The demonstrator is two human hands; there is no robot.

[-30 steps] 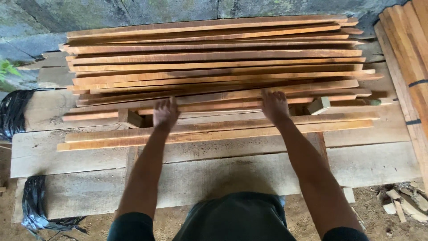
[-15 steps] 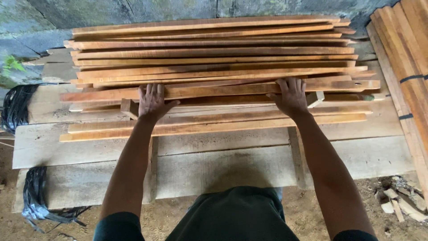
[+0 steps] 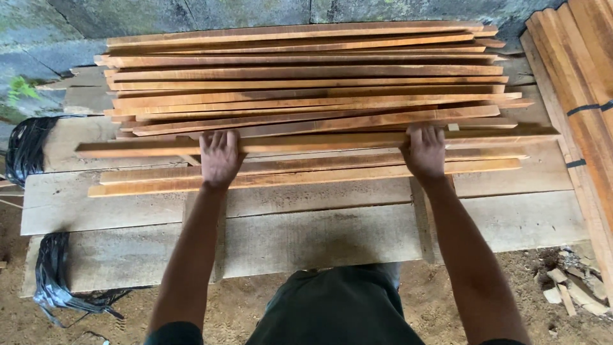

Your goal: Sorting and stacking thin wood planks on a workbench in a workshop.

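My left hand (image 3: 219, 156) and my right hand (image 3: 424, 151) both grip one long reddish wooden slat (image 3: 319, 143), palms down, fingers curled over its far edge. The slat lies crosswise at the near foot of a stack of similar slats (image 3: 306, 70). Two more loose slats (image 3: 306, 172) lie just under my hands, nearer to me. All of them rest on wide pale planks (image 3: 319, 236) that form a low platform.
A bundle of strapped boards (image 3: 590, 96) runs along the right edge. Black strapping coils (image 3: 29, 144) lie at the left, more of them lower down (image 3: 54, 275). Wood scraps (image 3: 568, 294) litter the dirt at the lower right. A stone wall (image 3: 191, 13) stands behind the stack.
My hands reached up to the stack, closed on a slat, then drew it back toward me. The slat now sits apart from the pile's near edge.
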